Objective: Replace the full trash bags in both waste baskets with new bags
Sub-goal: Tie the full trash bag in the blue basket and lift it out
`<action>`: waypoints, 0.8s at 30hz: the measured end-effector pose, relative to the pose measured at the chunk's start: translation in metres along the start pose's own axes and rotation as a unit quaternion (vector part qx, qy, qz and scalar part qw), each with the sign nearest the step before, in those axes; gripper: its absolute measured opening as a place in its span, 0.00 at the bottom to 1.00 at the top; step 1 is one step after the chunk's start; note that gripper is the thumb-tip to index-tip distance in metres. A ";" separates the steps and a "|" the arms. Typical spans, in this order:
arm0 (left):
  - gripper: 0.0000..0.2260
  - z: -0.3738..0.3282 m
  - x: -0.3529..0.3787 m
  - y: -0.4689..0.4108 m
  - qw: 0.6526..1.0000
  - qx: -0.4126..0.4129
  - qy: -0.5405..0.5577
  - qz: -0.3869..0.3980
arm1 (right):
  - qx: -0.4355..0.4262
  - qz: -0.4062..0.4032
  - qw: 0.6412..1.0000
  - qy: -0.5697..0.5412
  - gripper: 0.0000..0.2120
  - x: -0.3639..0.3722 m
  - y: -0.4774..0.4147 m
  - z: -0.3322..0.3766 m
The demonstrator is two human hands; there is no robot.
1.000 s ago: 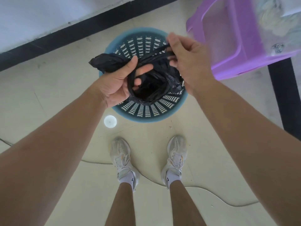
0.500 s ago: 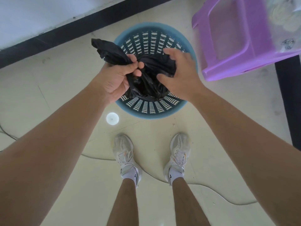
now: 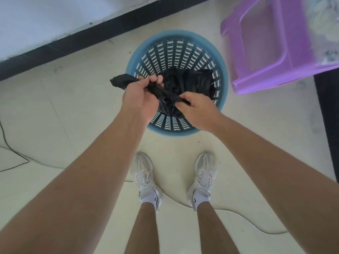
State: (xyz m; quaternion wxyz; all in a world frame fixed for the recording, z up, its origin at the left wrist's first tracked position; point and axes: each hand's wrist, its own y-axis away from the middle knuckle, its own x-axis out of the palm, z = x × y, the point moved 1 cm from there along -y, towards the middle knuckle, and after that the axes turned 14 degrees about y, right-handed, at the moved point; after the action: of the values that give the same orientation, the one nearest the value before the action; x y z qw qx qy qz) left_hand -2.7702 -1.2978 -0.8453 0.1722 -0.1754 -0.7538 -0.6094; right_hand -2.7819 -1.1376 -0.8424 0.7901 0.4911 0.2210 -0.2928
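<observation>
A round blue slotted waste basket point(image 3: 221, 70) stands on the floor in front of my feet. A black trash bag point(image 3: 185, 80) hangs crumpled over its opening. My left hand point(image 3: 142, 97) grips a bunched part of the bag, and a loose end sticks out to the left past my fist. My right hand point(image 3: 195, 109) pinches a twisted strand of the same bag close beside the left hand, above the basket's near side. The basket's bottom is hidden by the bag.
A purple plastic stool point(image 3: 275, 43) stands at the upper right, close to the basket. A black skirting strip point(image 3: 73, 41) runs under the white wall behind. A thin cable point(image 3: 238, 215) trails across the pale tiled floor near my shoes.
Both hands have moved lower and nearer to me over the basket. My right hand has shifted from the bag's far edge to pinching a twisted strand beside my left hand.
</observation>
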 end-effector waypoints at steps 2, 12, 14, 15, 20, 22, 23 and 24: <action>0.11 0.001 0.001 0.005 1.000 -0.007 0.012 0.001 | 0.033 0.037 0.997 -0.060 0.07 0.004 -0.001 -0.004; 0.08 -0.002 0.000 0.013 0.995 0.030 -0.088 0.040 | 0.155 0.022 0.922 -0.353 0.22 0.002 -0.019 -0.007; 0.07 -0.006 -0.001 0.015 0.992 0.029 -0.117 0.047 | 0.133 0.020 0.927 -0.349 0.16 0.001 -0.018 -0.010; 0.07 -0.007 -0.002 0.015 0.989 0.026 -0.134 0.051 | 0.120 0.037 0.928 -0.350 0.15 0.000 -0.017 -0.010; 0.10 -0.007 -0.001 0.015 0.973 0.008 -0.214 0.082 | 0.066 0.086 0.906 -0.408 0.33 -0.014 -0.022 0.004; 0.11 -0.004 0.001 0.015 0.966 0.008 -0.240 0.091 | 0.059 0.070 0.898 -0.431 0.32 -0.022 -0.031 0.016; 0.11 -0.003 0.003 0.015 0.965 0.009 -0.244 0.092 | 0.063 0.048 0.894 -0.440 0.25 -0.026 -0.034 0.021; 0.10 -0.002 0.006 0.016 0.969 0.011 -0.231 0.091 | 0.071 0.019 0.877 -0.475 0.17 -0.031 -0.034 0.029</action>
State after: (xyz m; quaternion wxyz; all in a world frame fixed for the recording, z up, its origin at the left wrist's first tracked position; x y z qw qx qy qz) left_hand -2.7680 -1.2960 -0.8286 0.0501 -0.3772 -0.7608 -0.5257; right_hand -2.8259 -1.1679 -0.8330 0.7682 0.3521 -0.2120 -0.4909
